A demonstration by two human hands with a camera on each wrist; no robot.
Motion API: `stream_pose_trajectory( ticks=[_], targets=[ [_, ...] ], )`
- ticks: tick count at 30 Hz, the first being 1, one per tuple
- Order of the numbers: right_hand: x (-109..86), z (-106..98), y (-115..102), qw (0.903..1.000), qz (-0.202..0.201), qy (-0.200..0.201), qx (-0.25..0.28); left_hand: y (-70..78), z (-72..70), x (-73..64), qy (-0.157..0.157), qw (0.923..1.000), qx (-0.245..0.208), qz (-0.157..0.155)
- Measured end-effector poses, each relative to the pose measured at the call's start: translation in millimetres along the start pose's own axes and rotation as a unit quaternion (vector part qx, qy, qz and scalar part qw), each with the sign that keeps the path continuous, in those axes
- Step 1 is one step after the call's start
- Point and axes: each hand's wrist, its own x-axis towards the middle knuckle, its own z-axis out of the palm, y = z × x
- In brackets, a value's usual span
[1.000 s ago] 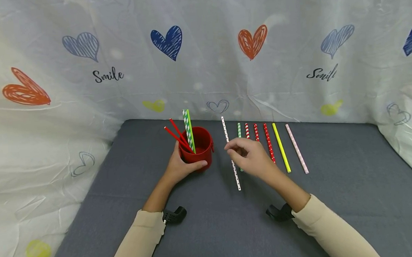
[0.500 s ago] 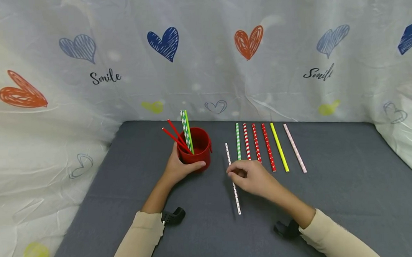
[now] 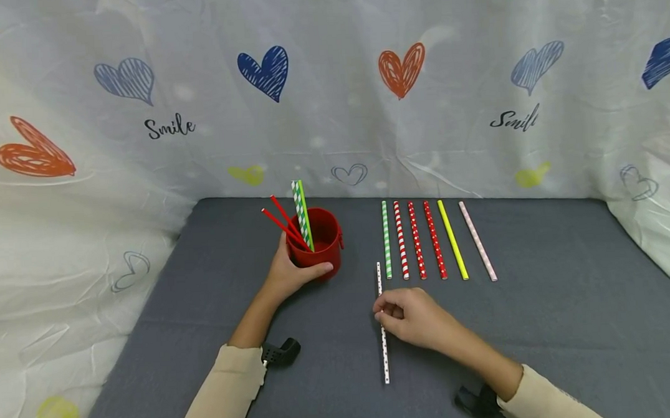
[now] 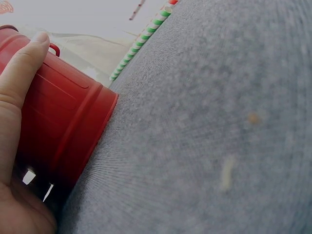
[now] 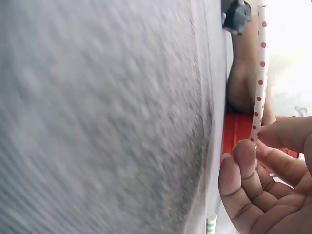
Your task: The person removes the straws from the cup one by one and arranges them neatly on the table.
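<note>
A red metal pail [image 3: 326,234] stands left of centre in the head view, with several straws leaning in it: red ones [image 3: 282,224], a green striped one and a plain green one [image 3: 306,216]. My left hand [image 3: 293,270] grips the pail from its near left side, the thumb across its front, as the left wrist view also shows. Between thumb and fingers, my right hand [image 3: 409,318] pinches a white straw with red dots [image 5: 261,83] around its middle. The straw points away from me, close over the cloth, right of the pail and nearer to me.
Behind the right hand lies a row of straws: pale green striped [image 3: 386,241], red striped [image 3: 400,240], two red dotted [image 3: 434,241], yellow [image 3: 453,240] and pink [image 3: 478,241]. A grey cloth [image 3: 541,300] covers the table. A white curtain with printed hearts [image 3: 330,109] hangs behind.
My right hand has drawn the white dotted straw toward me, and the row of straws behind it now shows in full. The left hand keeps its grip on the pail.
</note>
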Motion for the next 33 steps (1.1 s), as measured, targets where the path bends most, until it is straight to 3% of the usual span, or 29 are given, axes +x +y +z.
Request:
stream_pose_trajectory(
  ticks=[15, 33],
  targets=[
    [-16.3, 6, -6, 0.9990, 0.020, -0.018, -0.035, -2.2, -0.3, -1.3, -0.003, 1.0000, -0.001, 0.007],
    [-18.1, 8, -2, 0.9981, -0.014, -0.010, -0.059, -0.9, 0.6, 0.2, 0.001, 0.9999, 0.006, -0.008]
  ],
)
